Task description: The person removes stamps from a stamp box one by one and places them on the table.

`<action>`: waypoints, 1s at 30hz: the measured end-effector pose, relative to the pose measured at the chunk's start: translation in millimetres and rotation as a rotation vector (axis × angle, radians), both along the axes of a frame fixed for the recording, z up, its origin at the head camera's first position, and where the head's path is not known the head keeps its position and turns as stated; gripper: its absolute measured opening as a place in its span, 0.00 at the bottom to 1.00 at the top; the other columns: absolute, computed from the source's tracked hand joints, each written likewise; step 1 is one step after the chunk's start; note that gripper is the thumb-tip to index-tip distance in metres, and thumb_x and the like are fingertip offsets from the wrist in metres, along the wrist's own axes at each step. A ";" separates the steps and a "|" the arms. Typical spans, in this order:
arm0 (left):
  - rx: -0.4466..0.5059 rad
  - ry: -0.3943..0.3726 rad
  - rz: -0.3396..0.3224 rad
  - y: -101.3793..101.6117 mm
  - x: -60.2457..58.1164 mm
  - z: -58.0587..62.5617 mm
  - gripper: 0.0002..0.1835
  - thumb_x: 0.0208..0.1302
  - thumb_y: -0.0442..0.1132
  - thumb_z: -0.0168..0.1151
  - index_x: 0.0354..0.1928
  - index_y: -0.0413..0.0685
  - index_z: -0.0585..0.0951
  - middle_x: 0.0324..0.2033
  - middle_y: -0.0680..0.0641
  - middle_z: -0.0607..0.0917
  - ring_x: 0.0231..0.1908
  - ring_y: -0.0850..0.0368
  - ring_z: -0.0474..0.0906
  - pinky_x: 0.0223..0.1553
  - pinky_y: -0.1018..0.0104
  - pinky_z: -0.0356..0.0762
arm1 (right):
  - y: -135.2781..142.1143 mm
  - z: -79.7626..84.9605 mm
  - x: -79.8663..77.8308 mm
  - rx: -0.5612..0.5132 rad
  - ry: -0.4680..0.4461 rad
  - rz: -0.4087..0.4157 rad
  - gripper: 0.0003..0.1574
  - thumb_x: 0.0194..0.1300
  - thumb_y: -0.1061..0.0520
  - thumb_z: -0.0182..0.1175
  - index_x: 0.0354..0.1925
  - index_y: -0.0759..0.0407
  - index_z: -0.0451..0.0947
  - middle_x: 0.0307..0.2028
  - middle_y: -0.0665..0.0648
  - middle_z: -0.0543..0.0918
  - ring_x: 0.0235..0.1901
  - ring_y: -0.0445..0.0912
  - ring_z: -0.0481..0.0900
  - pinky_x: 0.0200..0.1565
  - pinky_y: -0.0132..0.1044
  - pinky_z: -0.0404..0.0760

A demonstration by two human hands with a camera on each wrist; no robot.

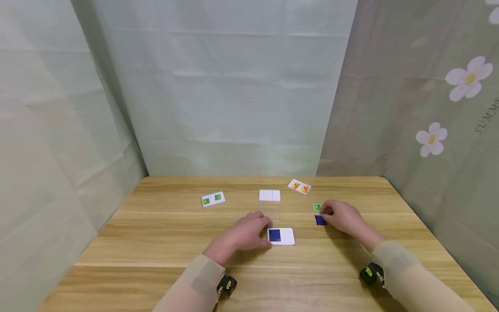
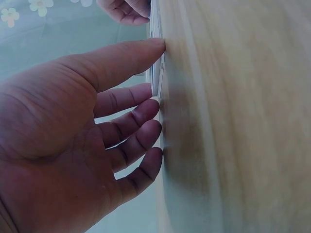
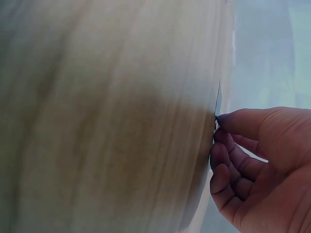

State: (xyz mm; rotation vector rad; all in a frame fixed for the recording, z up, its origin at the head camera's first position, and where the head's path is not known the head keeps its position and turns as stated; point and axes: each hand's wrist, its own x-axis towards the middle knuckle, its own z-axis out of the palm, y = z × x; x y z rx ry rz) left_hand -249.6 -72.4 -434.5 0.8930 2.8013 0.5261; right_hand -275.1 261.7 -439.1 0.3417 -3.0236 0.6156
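Reaching in from the lower left, the left hand (image 1: 249, 232) lies low over the wooden table (image 1: 156, 260), back of the hand up, thumb towards the person and forefinger farther off. Thumb and forefinger bracket the left end of a white card (image 1: 287, 236), gripping it at its near and far edges; the other fingers bend slightly and stand a little apart, as the left wrist view shows. The right hand (image 1: 345, 218) comes in from the lower right, wrist angled inward, with thumb and forefinger brought together on the edge of a loose blue square (image 1: 320, 220) and the remaining fingers curled beneath.

The white card is at the front middle of the table, its long axis running left to right, nearly level with the table's far edge. Its left half bears a fixed blue square (image 1: 274, 235), dark and plain; its right half is bare white, and its corners are rounded.

The loose blue square is to the right of the card, well apart from it, and sits slightly turned (being about as wide as it is deep, it has no clear long axis). It is the same deep blue, flat and thin: the right wrist view catches it nearly edge-on, as a dark sliver. Whether it is fully off the table, I cannot tell. Just beyond it lies a small green square (image 1: 317, 207) with a pale border.
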 end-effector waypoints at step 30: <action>0.022 -0.008 0.009 -2.2 2.4 1.0 0.28 0.64 0.49 0.84 0.63 0.49 0.86 0.53 0.52 0.83 0.49 0.59 0.76 0.58 0.58 0.81 | -62.8 12.1 24.7 -0.207 -0.029 0.112 0.02 0.74 0.58 0.73 0.41 0.54 0.87 0.35 0.46 0.84 0.36 0.42 0.78 0.41 0.40 0.80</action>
